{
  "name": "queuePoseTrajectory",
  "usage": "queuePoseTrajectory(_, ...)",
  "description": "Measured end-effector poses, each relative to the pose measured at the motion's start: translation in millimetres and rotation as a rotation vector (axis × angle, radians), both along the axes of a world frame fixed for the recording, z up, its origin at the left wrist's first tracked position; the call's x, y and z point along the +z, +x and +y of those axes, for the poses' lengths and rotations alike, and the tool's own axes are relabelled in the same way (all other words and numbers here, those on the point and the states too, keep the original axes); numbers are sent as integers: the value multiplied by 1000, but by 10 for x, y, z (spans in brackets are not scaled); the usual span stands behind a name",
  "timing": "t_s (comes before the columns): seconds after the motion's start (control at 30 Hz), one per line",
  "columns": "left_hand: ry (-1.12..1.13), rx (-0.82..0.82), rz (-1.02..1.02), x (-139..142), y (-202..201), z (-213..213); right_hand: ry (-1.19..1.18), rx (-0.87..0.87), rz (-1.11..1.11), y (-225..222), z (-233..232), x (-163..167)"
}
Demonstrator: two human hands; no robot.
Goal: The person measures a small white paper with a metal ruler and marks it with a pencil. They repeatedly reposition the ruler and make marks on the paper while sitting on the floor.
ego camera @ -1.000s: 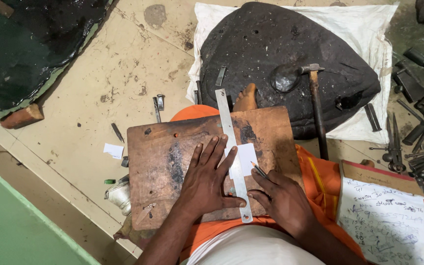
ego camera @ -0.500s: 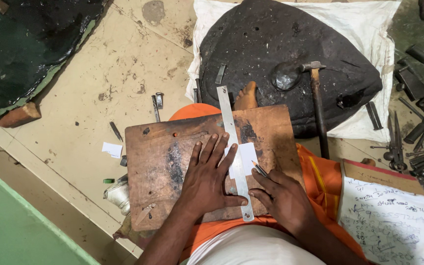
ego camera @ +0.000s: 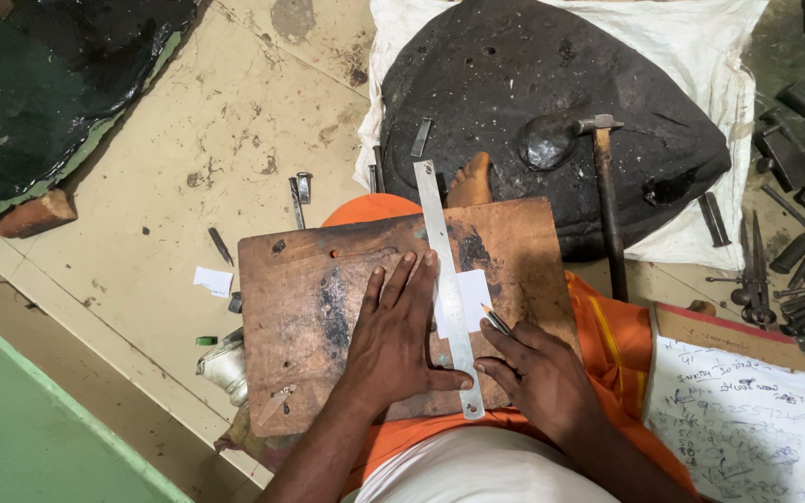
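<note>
A copper-brown metal sheet (ego camera: 309, 307) rests on my lap over orange cloth. A long steel ruler (ego camera: 446, 279) lies across it, over a small white paper piece (ego camera: 473, 296). My left hand (ego camera: 401, 340) lies flat on the sheet, fingers spread, pressing the ruler with thumb and fingertips. My right hand (ego camera: 542, 373) grips a pencil (ego camera: 495, 319), its tip at the ruler's right edge on the paper.
A hammer (ego camera: 606, 200) lies on a large black dome-shaped block (ego camera: 533, 84) on white cloth ahead. Punches and chisels (ego camera: 798, 251) pile at the right. A handwritten notebook (ego camera: 733, 419) sits by my right knee. Small tools (ego camera: 298, 191) and paper scraps dot the floor at left.
Hardly anything moved: both hands stay on the ruler and paper, and the pencil tip has shifted slightly along the ruler's edge.
</note>
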State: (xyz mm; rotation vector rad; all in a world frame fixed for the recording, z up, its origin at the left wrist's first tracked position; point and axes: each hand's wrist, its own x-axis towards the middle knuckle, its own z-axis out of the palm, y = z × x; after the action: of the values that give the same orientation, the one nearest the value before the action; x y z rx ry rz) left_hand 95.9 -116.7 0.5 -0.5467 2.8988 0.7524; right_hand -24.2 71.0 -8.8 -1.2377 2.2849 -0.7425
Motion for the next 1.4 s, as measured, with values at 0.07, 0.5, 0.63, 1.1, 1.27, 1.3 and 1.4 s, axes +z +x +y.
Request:
queuePoseTrajectory(0.07, 20, 29, 8, 11, 0, 5, 28, -1, -14, -3, 6, -2)
queuePoseTrajectory(0.5, 11, 15, -31, -26, -26, 25, 6, 2, -38, -18, 33, 10)
queuePoseTrajectory(0.63, -17, -4, -71, -23, -25, 18, 21, 0, -18, -8, 18, 11)
queuePoseTrajectory(1.1, -26, -12, -47, 32, 4, -2, -25, -70, -105, 7, 119, -140)
queuePoseTrajectory(1.27, -20, -9, -29, 39, 19, -24, -33, -356, -354, -98, 319, -245)
queuePoseTrajectory(1.3, -17, -8, -33, 38, 24, -24, 6, -450, -392, -128, 352, -246)
queuePoseTrajectory(1.4, -9, -11, -42, 34, 22, -31, -155, -469, -378, -231, 400, -195)
